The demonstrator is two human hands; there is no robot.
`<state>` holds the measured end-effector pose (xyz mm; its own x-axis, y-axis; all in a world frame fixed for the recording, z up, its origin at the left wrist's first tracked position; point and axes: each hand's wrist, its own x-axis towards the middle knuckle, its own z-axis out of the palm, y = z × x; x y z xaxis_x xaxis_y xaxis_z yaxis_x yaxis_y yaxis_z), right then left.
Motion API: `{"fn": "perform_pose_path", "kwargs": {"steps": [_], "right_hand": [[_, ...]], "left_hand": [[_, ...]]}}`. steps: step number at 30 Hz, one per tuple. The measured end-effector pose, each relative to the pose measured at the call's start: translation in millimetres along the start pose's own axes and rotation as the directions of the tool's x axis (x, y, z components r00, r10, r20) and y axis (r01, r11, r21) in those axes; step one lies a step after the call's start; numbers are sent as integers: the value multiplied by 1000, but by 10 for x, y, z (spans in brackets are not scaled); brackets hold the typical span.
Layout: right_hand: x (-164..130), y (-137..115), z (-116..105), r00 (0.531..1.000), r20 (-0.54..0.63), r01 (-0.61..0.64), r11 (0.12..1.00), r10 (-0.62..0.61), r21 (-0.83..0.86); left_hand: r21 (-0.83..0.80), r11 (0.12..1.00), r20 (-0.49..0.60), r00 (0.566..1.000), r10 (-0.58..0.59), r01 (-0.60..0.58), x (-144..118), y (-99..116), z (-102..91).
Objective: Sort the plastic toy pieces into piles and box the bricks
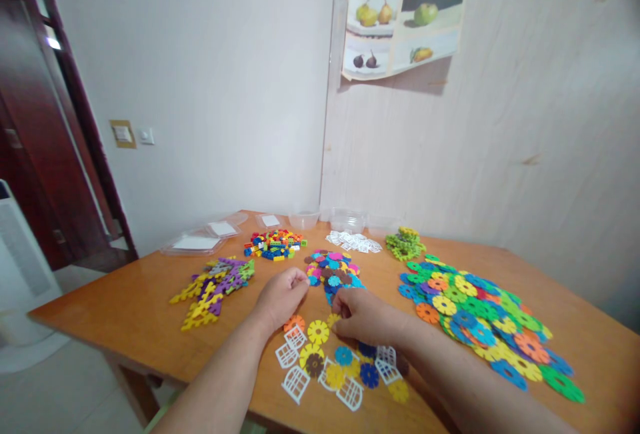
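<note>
A wooden tabletop (125, 314) stands in the corner of a pale-walled room, strewn with heaps of coloured plastic discs. Both hands rest curled at the near edge of the small mixed pile of discs (333, 269): the left hand (281, 297) has its fingertips pinched together there, and the right hand (364, 317) is closed just beside a yellow disc (319, 332); whether either grips a piece cannot be told.

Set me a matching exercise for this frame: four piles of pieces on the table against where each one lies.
Things:
1. small brick pile
2. large disc spread
3. white window pieces
4. yellow and purple flat shapes

Places:
A. right side of the table
B. near edge, below the hands
C. left of the left hand
D. far side, by the clear tubs

Pairs: 1-D, 2-A, 3-B, 4-C
</note>
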<state>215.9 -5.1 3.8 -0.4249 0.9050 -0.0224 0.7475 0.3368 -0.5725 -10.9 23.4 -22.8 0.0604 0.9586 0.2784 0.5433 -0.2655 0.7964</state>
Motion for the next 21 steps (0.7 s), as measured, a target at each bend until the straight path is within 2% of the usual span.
{"fn": "perform_pose_path", "kwargs": {"steps": [3, 5, 8, 10, 12, 13, 16, 18, 21], "right_hand": [[28, -39, -13, 999, -24, -23, 997, 25, 78], [43, -93, -45, 996, -62, -51, 974, 66, 223], [71, -165, -101, 973, -104, -127, 852, 207, 509], [79, -180, -110, 956, -159, -110, 804, 247, 585], [60, -172, -81, 967, -194, -42, 854, 165, 518], [41, -169, -56, 980, -175, -9, 894, 98, 448], [-36, -195, 23, 997, -45, 75, 978, -67, 197], [-75, -242, 48, 994, -5, 106, 993, -106, 59], [-86, -306, 41, 995, 28, 100, 993, -99, -65]], "left_hand": [[3, 1000, 5, 1000, -20, 20, 4, 3, -2], [3, 1000, 2, 1000, -23, 23, 8, 0, 0], [2, 1000, -1, 1000, -29, 29, 15, -10, 10], [3, 999, -1, 999, -36, 36, 17, -16, 17], [-2, 999, -1, 999, -37, 37, 16, -15, 20], [-5, 999, 0, 999, -35, 35, 13, -10, 19], [-17, 999, -3, 1000, -28, 28, 1, 23, 4], [-16, 1000, -1, 1000, -19, 19, -8, 52, -11], [-2, 1000, 18, 1000, -16, 16, -16, 76, -24]]}}
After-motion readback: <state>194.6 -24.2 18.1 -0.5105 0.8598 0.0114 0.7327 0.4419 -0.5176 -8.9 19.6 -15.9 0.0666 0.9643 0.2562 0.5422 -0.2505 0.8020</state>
